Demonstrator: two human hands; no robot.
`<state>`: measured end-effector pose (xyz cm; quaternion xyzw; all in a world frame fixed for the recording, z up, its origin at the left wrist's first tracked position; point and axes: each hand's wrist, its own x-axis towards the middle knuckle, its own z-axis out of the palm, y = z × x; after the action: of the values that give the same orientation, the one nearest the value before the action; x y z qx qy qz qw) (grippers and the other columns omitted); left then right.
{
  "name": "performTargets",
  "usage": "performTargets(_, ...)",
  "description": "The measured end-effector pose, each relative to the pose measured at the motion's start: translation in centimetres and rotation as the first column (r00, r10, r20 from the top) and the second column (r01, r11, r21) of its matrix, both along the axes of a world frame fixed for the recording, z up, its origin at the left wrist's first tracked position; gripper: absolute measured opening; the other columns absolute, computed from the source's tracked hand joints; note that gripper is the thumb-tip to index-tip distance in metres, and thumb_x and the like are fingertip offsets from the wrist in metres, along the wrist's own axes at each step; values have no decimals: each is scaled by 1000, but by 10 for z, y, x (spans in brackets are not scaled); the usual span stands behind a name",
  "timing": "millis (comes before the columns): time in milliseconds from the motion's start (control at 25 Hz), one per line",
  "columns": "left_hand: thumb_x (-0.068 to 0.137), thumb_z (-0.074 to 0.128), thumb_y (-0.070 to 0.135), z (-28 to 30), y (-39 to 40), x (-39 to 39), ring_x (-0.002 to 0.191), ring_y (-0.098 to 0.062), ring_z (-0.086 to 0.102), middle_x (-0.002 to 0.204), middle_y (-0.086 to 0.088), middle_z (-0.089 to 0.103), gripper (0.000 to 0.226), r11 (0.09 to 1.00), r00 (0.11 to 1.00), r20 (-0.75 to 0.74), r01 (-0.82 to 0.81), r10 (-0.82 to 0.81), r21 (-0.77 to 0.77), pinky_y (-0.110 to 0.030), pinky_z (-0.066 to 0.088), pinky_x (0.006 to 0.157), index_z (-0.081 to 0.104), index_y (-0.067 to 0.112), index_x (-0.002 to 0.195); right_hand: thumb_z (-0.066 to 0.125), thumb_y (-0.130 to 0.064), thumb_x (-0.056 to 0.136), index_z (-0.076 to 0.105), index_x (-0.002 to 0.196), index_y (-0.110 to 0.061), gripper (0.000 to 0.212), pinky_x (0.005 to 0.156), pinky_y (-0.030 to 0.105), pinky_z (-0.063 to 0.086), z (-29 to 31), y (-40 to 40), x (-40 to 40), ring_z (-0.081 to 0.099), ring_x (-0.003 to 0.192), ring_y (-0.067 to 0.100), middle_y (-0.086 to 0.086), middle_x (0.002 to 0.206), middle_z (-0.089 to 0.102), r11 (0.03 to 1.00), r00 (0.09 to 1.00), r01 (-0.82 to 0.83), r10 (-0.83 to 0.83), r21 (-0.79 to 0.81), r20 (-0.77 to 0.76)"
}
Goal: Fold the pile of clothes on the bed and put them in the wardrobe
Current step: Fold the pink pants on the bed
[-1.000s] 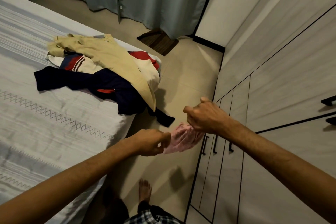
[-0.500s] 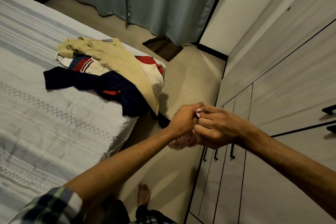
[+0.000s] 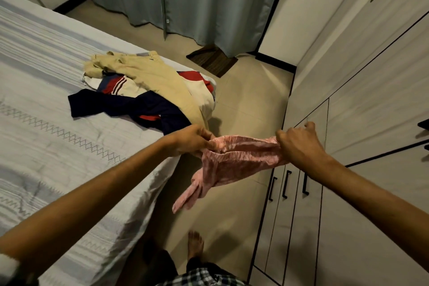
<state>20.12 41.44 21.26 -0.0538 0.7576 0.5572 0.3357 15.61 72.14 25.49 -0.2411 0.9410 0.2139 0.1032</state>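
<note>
The left hand [image 3: 193, 140] pinches one end of a pink garment [image 3: 228, 162] and the right hand [image 3: 299, 144] grips the other end, so the cloth hangs stretched between them above the floor [image 3: 248, 104]. Beyond the left hand, the pile of clothes [image 3: 144, 90] lies on the bed [image 3: 46, 123]. The closed wardrobe [image 3: 371, 111] stands just behind the right hand.

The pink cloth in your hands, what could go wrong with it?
The pink cloth hangs in the air between the left hand and right hand, so its loose end might brush the floor. The pile overhangs the bed edge and could slip off.
</note>
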Motion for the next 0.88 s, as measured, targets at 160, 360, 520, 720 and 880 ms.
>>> performTargets(160, 102, 67, 15, 2, -7, 26, 86, -17, 76, 93, -4, 79, 10, 992, 997, -11, -80, 81, 101, -26, 58, 72, 76, 11, 103, 72, -24, 90, 72, 88, -9, 15, 57, 29, 47, -6, -3, -7, 65, 70, 25, 3, 72, 65, 789, 941, 337, -259, -515, 219)
performTargets(360, 88, 77, 10, -2, 2, 32, 87, -16, 71, 89, 3, 73, 12, 931, 917, -392, -200, 69, -305, -14, 50, 65, 77, 15, 99, 56, -36, 106, 69, 88, 1, 43, 68, 47, 64, 14, -14, 1, 78, 74, 38, 18, 72, 74, 453, 499, 825, -302, -339, 812)
performTargets(520, 89, 68, 21, -15, -8, 28, 91, -24, 52, 102, -3, 54, 14, 741, 794, -599, -341, -101, -578, -33, 42, 68, 63, 16, 101, 48, -43, 107, 72, 81, -7, 50, 73, 49, 64, 8, -8, 0, 75, 62, 25, 11, 70, 75, 683, 804, 561, -317, -467, 503)
performTargets(720, 96, 60, 21, -26, -26, 39, 82, -30, 72, 88, -10, 72, 9, 795, 931, -338, -306, 136, -523, -47, 63, 76, 56, 13, 97, 50, -33, 109, 72, 83, -15, 38, 61, 37, 64, 7, 14, 8, 71, 58, 15, 3, 74, 72, 777, 908, 380, -207, -502, 365)
performTargets(880, 96, 65, 15, -28, -2, 62, 88, -29, 75, 95, -11, 73, 6, 922, 944, -250, -280, 214, -266, -46, 66, 78, 60, 12, 97, 46, -19, 110, 67, 109, -8, 24, 73, 40, 66, -12, 19, 27, 76, 80, 22, 9, 95, 75, 314, 791, 610, -280, -727, 543)
